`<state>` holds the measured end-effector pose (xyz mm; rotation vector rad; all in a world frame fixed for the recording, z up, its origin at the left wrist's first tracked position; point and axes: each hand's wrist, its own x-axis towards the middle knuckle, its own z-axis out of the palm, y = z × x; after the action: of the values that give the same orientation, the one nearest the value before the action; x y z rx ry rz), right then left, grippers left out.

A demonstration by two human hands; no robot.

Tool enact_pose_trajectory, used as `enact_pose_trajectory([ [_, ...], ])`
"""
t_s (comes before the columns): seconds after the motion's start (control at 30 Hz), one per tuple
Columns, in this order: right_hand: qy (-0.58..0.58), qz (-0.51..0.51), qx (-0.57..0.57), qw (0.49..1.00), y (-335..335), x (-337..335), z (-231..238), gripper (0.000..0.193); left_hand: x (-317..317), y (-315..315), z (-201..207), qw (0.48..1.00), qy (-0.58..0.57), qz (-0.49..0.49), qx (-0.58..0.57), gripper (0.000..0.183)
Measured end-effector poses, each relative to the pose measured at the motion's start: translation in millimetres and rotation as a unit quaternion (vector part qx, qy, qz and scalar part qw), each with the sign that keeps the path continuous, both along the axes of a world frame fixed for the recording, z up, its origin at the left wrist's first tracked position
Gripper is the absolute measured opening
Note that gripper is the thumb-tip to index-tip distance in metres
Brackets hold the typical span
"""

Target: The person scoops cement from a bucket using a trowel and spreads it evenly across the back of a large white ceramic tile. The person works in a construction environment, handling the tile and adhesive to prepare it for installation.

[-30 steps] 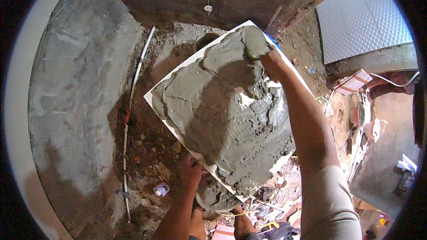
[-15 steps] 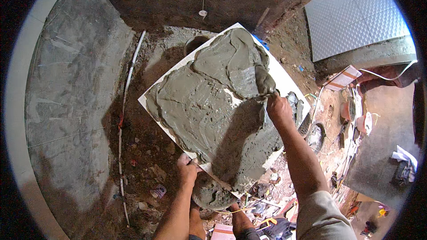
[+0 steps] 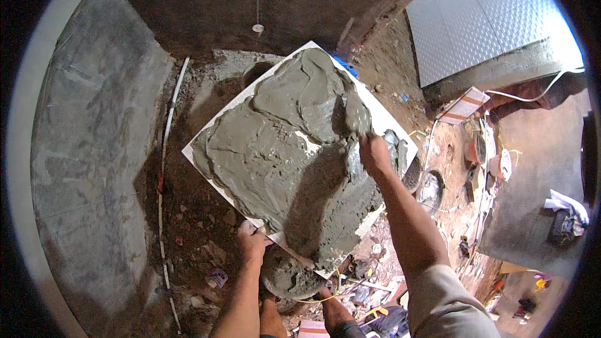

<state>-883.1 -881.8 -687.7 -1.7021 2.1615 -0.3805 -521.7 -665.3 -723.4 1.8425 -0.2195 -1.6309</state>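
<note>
The left hand (image 3: 251, 242) gripped the near edge of the white square tile (image 3: 388, 126) coated in grey mortar (image 3: 275, 156); the right hand's (image 3: 374, 153) fingers were closed around a mortar-covered trowel (image 3: 348, 112) near its far corner.

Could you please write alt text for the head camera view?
A white tile coated with grey mortar is held at its near edge by the left hand, while the right hand works a trowel across it.

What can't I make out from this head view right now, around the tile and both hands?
- Tile face, head view: grey mortar covers nearly all of it.
- Trowel: blade smeared in mortar, handle hidden inside the right hand.
- Left hand: fingers tucked under the tile's lower edge.
- Mortar pan: mostly hidden beneath the tile.
- Small clutter on the right: too small, bent by the fisheye rim.
</note>
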Motion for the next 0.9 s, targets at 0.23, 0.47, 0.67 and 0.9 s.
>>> enact_pose_trajectory([
  [0.23,0.083,-0.095,0.182,0.975,20,-16,36,0.045,10,5,-1,0.999,-0.044,0.005,0.015,0.035],
  [0.47,0.120,-0.176,0.145,0.966,103,-75,44,0.032,4,-5,19,1.000,-0.017,0.000,0.010,0.032],
  [0.67,-0.361,-0.325,0.200,0.851,79,-37,57,0.036,6,-6,28,0.999,-0.039,-0.008,0.008,0.032],
  [0.9,-0.141,0.037,0.163,0.976,94,-34,40,0.032,-1,-10,21,0.998,-0.045,-0.035,0.032,0.033],
])
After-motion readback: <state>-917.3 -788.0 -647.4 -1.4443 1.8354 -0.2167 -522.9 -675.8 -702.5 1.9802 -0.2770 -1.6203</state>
